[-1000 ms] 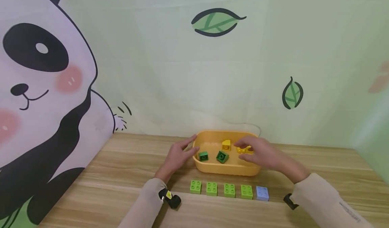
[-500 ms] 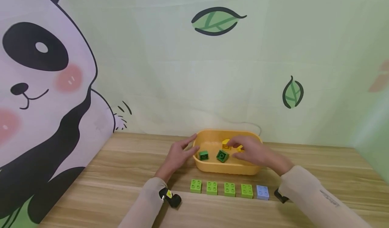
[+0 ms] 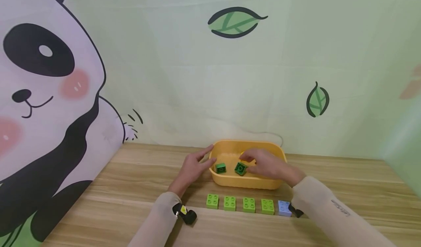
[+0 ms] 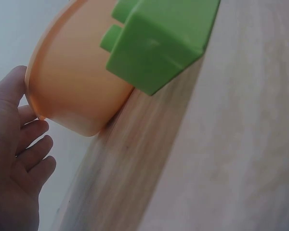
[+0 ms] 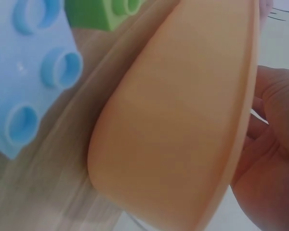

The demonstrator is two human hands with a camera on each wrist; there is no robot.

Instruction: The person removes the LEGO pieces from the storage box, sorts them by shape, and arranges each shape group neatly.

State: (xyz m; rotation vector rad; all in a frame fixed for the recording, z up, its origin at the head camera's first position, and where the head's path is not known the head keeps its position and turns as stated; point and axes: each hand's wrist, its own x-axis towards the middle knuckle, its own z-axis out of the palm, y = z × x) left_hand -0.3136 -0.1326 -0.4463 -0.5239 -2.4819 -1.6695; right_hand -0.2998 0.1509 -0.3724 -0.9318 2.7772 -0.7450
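In the head view, an orange-yellow plastic tub (image 3: 227, 182) stands at the back of the table. My left hand (image 3: 192, 168) is at its left end, thumb and index fingertip at the rim, the other fingers loosely bent outside in the left wrist view. My right hand (image 3: 268, 163) reaches over the right part of the tub, thumb and index finger apart. Its index finger mostly covers a yellow toy brick, and its thumb tip is close to a dark green brick (image 3: 240, 168). Another dark green brick (image 3: 220, 168) lies at the tub's left. Inside the right hand, nothing held shows.
In front of the tub, a row of light green bricks (image 3: 229, 203) ends on the right with a light blue brick (image 3: 284, 208), partly overlapped by the right wrist camera (image 3: 296, 211). Behind the wooden table (image 3: 158, 155) hangs a pale green cloth (image 3: 171, 75) printed with a panda and leaves.
My right hand has moved left inside the tub, from the yellow bricks at the right towards the middle brick, now mostly covered. The left hand has stayed at the rim.
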